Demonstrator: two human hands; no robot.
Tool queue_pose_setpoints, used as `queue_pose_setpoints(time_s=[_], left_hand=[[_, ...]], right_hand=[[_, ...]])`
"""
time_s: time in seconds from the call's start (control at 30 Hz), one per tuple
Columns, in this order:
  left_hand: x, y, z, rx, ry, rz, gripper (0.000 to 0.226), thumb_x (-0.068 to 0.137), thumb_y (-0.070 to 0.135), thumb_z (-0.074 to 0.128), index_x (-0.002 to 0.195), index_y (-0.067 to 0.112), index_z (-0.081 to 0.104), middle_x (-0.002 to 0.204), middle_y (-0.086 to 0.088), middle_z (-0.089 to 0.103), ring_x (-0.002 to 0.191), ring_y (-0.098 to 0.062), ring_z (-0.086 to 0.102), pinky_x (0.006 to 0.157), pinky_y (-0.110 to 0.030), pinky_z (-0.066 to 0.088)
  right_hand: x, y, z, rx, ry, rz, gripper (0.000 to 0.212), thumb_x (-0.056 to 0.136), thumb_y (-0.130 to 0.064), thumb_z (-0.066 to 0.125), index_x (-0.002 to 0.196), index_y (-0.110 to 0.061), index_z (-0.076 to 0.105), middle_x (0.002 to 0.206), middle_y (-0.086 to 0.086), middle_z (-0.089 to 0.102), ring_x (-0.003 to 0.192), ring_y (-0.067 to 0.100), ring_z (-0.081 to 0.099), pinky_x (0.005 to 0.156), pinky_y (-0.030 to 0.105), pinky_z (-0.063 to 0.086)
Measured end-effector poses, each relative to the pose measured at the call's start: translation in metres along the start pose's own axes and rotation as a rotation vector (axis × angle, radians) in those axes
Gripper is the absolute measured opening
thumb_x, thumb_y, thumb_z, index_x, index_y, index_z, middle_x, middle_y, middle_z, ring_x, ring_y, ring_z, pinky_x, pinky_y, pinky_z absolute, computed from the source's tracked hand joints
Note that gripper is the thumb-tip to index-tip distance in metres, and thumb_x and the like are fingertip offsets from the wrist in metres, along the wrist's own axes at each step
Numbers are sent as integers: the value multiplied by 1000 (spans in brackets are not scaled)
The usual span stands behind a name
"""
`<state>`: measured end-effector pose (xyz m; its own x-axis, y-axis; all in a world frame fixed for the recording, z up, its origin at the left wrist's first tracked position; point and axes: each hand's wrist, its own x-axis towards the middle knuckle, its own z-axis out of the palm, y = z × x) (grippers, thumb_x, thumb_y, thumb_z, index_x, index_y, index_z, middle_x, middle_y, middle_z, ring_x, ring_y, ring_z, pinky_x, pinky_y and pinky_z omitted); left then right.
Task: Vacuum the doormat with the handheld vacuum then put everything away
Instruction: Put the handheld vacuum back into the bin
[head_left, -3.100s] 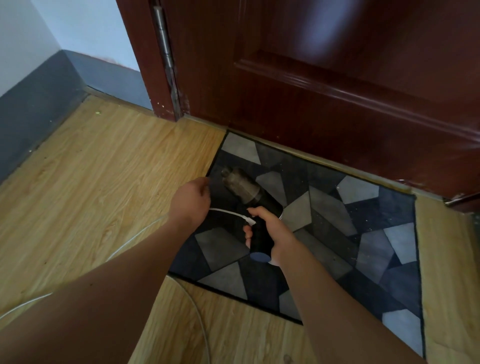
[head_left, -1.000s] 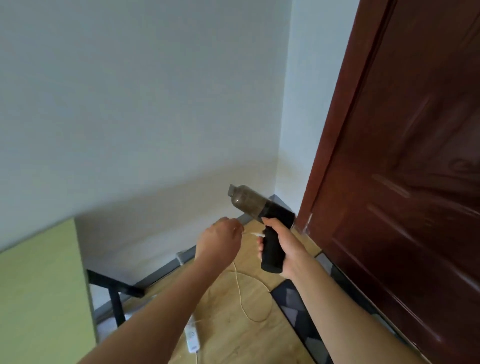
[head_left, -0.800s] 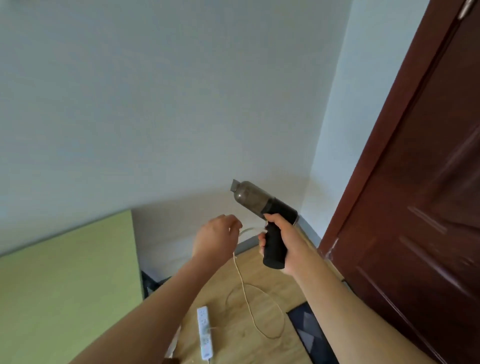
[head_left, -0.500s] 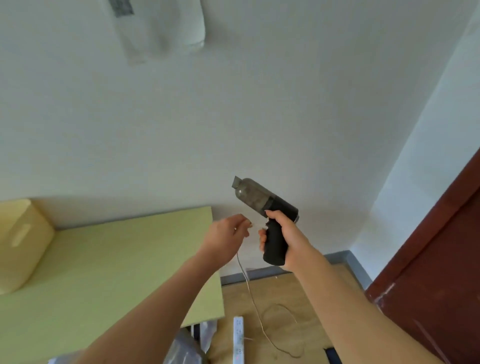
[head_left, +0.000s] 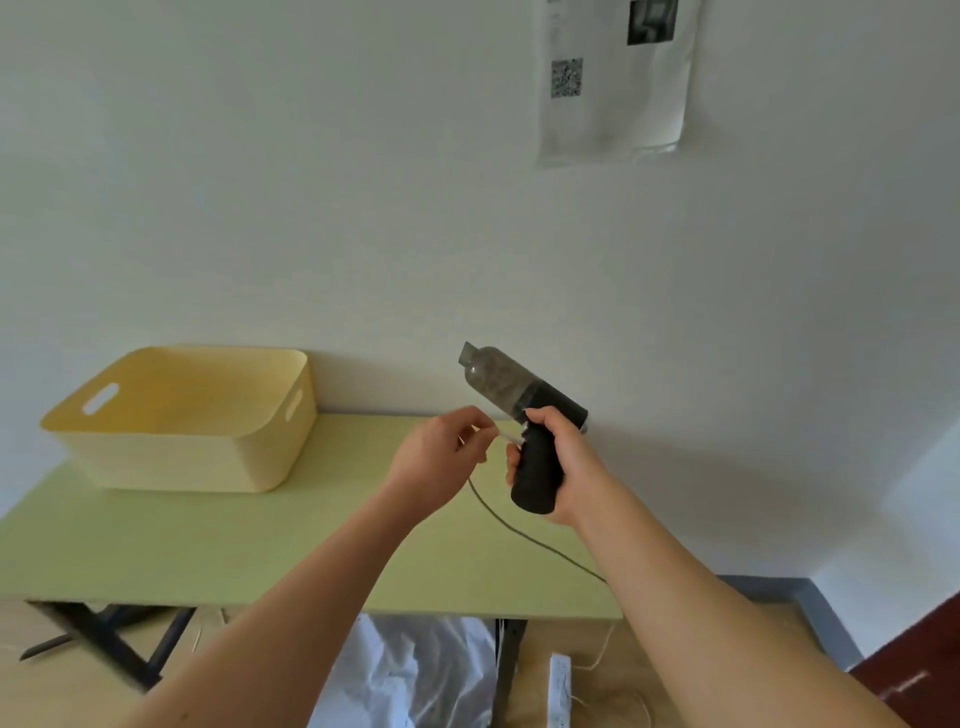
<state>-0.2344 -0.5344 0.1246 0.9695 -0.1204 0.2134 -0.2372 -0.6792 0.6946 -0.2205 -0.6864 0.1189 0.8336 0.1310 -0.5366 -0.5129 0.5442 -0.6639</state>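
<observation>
My right hand (head_left: 563, 457) grips the black handle of the handheld vacuum (head_left: 524, 410), held up in the air with its clear dust cup pointing up and left. My left hand (head_left: 441, 457) pinches the white plug end of the charging cable (head_left: 524, 535) right beside the handle. The cable hangs down from there across the green table (head_left: 208, 545) and off its right edge to the floor. The doormat is out of view.
A yellow basket (head_left: 197, 421) with cut-out handles stands at the back left of the table, against the white wall. Under the table lie a crumpled plastic bag (head_left: 410, 670) and a white power strip (head_left: 560, 686). A printed sheet (head_left: 618, 78) hangs on the wall.
I have turned from the doormat and door to the left, and now face the green table and basket. Both hands stay on the vacuum and its cable plug, raised in front of me.
</observation>
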Motion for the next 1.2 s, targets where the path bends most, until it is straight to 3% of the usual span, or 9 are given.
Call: queue_pose_setpoints(time_s=[0.17,0.3,0.37,0.47,0.63,0.83,1.2], left_hand=[[-3,-33,-42,57,47,24,13,92,39,55,94,29,62,65,3,63,55,-11,52,55,-27,43],[9,-54,-60,213,86,66,19,93,41,54,96,25,65,49,7,44,47,-6,40,49,-25,32],[18,-64,-66,288,96,67,23,94,42,51,98,25,66,57,9,52,54,-7,47,55,-26,39],[38,-86,-74,357,127,46,25,96,39,49,100,23,68,85,7,68,76,-13,60,67,-27,47],[93,-132,-85,504,98,49,26,96,39,48,99,24,69,96,12,66,95,-9,55,76,-25,46],[115,-167,-76,524,79,-8,28,96,40,48,102,24,70,101,12,67,98,-7,56,78,-22,47],[140,-227,-85,446,-58,-149,29,97,35,47,107,20,69,101,7,68,90,-8,60,78,-17,43]], right_hand=[[11,12,49,-120,-11,16,20,75,-21,70,86,-10,57,56,6,59,49,19,57,55,28,50],[34,16,76,-234,-25,40,21,77,-23,73,83,-9,59,60,6,60,48,17,57,51,25,50],[51,17,86,-253,-34,52,20,78,-24,73,81,-10,60,61,6,60,48,17,56,50,24,50],[84,19,104,-283,-67,89,20,79,-24,73,81,-9,60,61,6,61,48,16,57,52,24,51],[156,15,134,-331,-123,145,19,80,-24,73,76,-10,60,60,5,61,52,17,56,52,25,49],[210,22,139,-396,-165,217,21,81,-25,71,72,-12,59,59,6,59,48,17,55,47,21,47],[273,57,159,-382,-113,279,31,71,-33,83,80,-8,66,66,10,68,55,19,63,60,30,52]])
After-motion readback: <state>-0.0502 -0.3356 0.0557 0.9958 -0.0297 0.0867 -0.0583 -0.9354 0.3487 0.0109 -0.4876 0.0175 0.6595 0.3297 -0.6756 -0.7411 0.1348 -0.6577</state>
